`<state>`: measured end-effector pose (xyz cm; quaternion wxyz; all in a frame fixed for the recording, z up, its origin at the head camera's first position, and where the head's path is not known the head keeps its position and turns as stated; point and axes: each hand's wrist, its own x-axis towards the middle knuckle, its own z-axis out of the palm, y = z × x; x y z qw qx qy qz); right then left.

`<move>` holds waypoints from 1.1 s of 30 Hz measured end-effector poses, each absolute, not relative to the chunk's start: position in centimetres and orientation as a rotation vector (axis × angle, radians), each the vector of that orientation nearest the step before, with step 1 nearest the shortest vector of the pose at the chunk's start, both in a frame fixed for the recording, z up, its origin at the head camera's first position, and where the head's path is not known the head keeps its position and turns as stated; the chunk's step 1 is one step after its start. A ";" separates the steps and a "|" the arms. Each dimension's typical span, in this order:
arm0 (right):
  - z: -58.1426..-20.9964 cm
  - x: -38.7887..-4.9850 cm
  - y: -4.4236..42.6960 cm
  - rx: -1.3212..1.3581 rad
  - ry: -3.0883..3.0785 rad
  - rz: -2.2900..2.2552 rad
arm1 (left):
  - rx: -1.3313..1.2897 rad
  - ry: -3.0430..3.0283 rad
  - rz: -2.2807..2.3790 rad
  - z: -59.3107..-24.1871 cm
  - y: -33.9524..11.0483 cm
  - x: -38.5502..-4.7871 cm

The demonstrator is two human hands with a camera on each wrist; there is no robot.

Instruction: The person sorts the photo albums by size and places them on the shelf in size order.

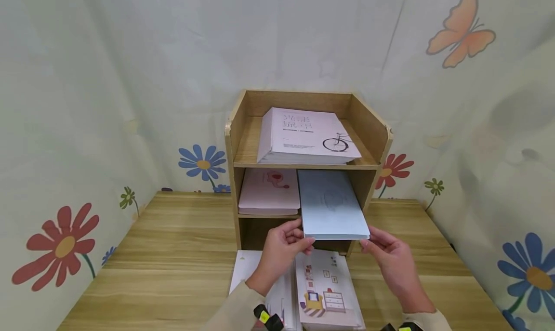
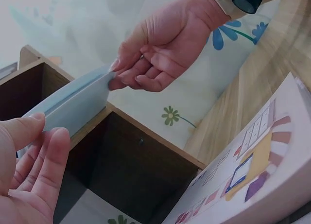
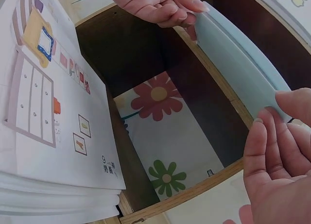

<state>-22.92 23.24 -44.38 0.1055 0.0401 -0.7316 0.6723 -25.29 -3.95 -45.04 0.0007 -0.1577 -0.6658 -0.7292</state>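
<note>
A thin stack of light blue booklets lies partly in the right side of the middle shelf, its front end jutting out past the shelf edge. At its front left corner, my left hand pinches the stack between thumb and fingers. My right hand pinches the front right corner the same way. In the left wrist view the booklets' edge spans between both hands. Beside the blue stack, pink booklets lie in the left part of that shelf. The far end of the blue stack is hidden under the top board.
The wooden shelf unit stands on a wood-grain table against a flower-print cloth. A thick white stack of books with a bicycle drawing fills the top tier. Two white book stacks, one with a furniture drawing, lie in front of the bottom compartment.
</note>
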 end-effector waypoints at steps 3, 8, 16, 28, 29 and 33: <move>-44.4 -23.2 23.0 0.084 -2.125 1.988 | -0.481 -2.130 -2.221 -44.9 -3.9 -25.6; -44.6 -23.9 22.8 0.015 -2.100 2.005 | -0.434 -2.164 -2.104 -44.9 -3.6 -25.9; -44.9 -24.7 22.4 -0.027 -1.971 2.085 | -0.371 -2.196 -1.915 -44.8 -3.2 -26.0; -45.3 -25.6 22.1 -0.080 -1.908 2.091 | -0.328 -2.274 -1.684 -44.2 -3.0 -26.0; -45.3 -25.6 22.1 -0.077 -1.903 2.091 | -0.326 -2.279 -1.660 -44.2 -3.0 -26.0; -45.3 -25.8 21.9 -0.080 -1.888 2.080 | -0.322 -2.294 -1.564 -44.1 -2.9 -26.1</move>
